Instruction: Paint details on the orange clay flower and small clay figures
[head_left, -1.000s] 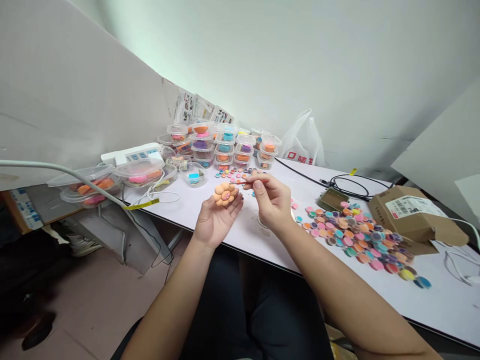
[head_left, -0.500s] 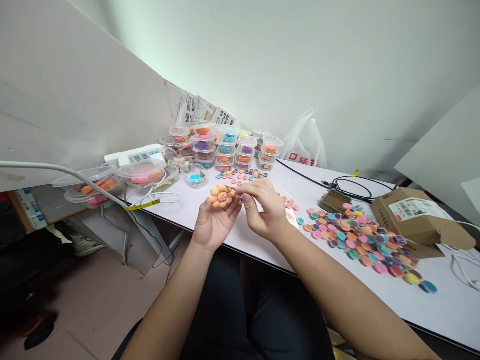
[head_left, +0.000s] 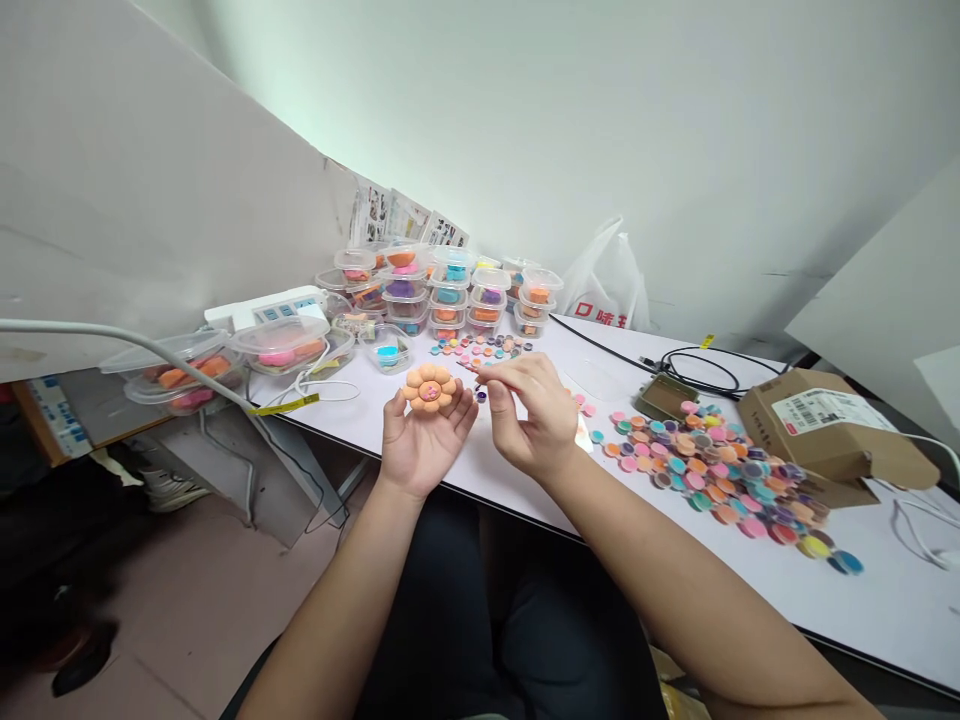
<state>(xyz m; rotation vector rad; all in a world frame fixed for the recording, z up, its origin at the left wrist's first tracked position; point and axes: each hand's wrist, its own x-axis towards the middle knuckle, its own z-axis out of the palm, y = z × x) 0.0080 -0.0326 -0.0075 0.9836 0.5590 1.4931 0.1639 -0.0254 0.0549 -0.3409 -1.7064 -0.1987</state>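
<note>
My left hand [head_left: 421,445] holds up an orange flower-shaped figure [head_left: 429,390] with rounded petals and a pink-marked centre, gripped between thumb and fingers. To its right, my right hand [head_left: 534,415] is closed in a pinch on a thin stick-like tool [head_left: 472,368], whose tip points left toward the flower. A gap shows between tip and flower. Most of the tool is hidden by the fingers, and its exact kind is too small to tell. On the table between the hands sits a small purple pot [head_left: 481,396].
Stacked clear tubs [head_left: 448,295] of coloured pieces stand at the back. A heap of small coloured pots [head_left: 720,470] spreads on the right, beside a cardboard box [head_left: 832,430] and black cable [head_left: 697,370]. A power strip [head_left: 266,308] and white cord lie left; a plastic bag [head_left: 607,280] stands behind.
The flower figure in my left hand has moved slightly left, away from the tool. My right hand's tool, at the flower's edge before, is now apart from it.
</note>
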